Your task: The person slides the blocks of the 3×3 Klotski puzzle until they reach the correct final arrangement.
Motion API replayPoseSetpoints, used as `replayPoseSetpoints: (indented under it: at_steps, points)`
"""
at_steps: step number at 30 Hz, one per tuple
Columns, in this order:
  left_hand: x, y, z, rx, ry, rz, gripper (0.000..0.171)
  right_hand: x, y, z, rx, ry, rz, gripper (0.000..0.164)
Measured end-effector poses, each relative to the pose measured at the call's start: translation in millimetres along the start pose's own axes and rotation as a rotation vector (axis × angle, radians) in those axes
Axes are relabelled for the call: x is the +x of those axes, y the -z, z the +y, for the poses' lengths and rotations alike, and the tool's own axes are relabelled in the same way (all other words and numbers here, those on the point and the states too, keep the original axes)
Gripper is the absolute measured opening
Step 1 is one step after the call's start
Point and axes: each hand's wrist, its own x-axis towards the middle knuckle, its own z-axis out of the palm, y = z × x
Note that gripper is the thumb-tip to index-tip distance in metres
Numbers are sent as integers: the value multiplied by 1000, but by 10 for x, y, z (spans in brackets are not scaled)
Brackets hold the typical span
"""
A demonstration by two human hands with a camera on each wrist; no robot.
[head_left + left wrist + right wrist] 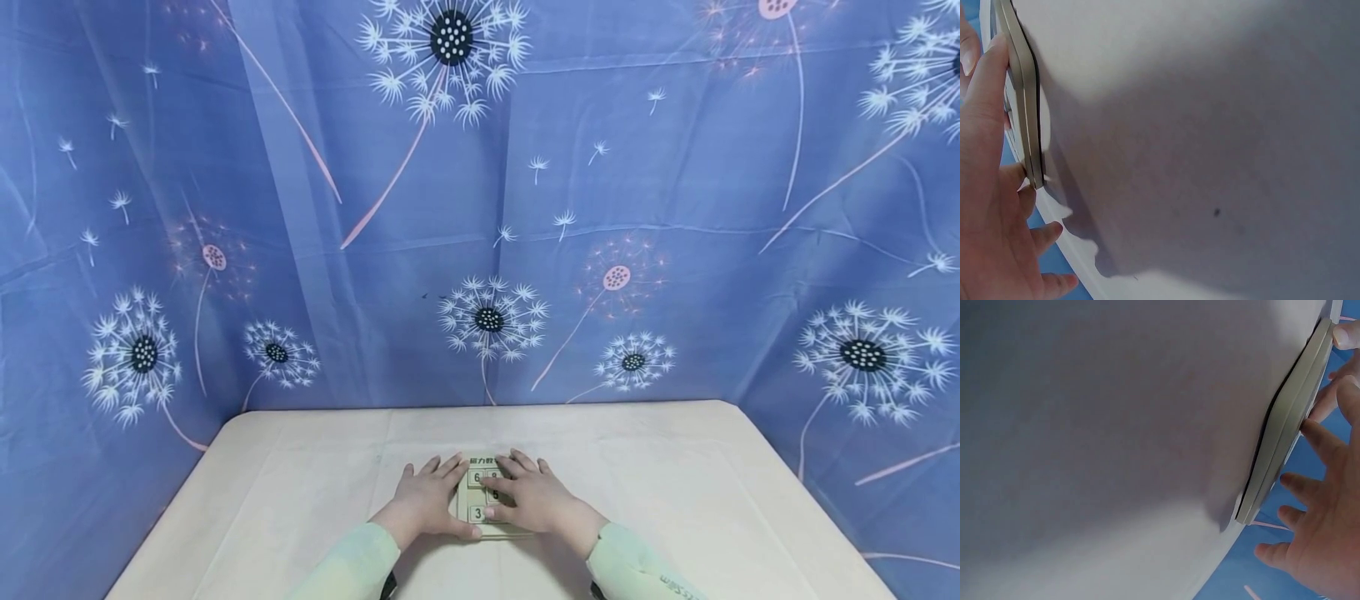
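A small pale-green number sliding puzzle (476, 495) with Chinese print along its top lies on the table. Tiles 6, 8, 5 and 3 show; my right hand covers others. At the left side is my left hand (429, 500), its thumb on the near left corner and its fingers at the far left corner, holding the board between them. My right hand (538, 502) spreads over the right half. Its thumb touches beside the 3 tile (477, 514) and its index fingertip reaches the 6 and 8 tiles. In both wrist views the puzzle's thick edge (1030, 106) shows side-on.
The table (300, 467) has a pale cover and rounded far corners. Blue cloth (390, 333) with dandelion prints hangs behind it and on both sides. Light green sleeves (352, 562) cover both forearms.
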Motion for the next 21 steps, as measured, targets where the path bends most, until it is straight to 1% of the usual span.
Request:
replayPoseSetpoints:
  at_steps: [10, 16, 21]
  points:
    - [4, 5, 1, 8, 6, -9, 111, -47, 19, -17, 3, 17, 8, 54]
    - [7, -6, -4, 13, 5, -2, 111, -77, 10, -18, 3, 26, 15, 52]
    - [1, 0, -2, 2, 5, -3, 111, -105, 9, -19, 1, 35, 18, 52]
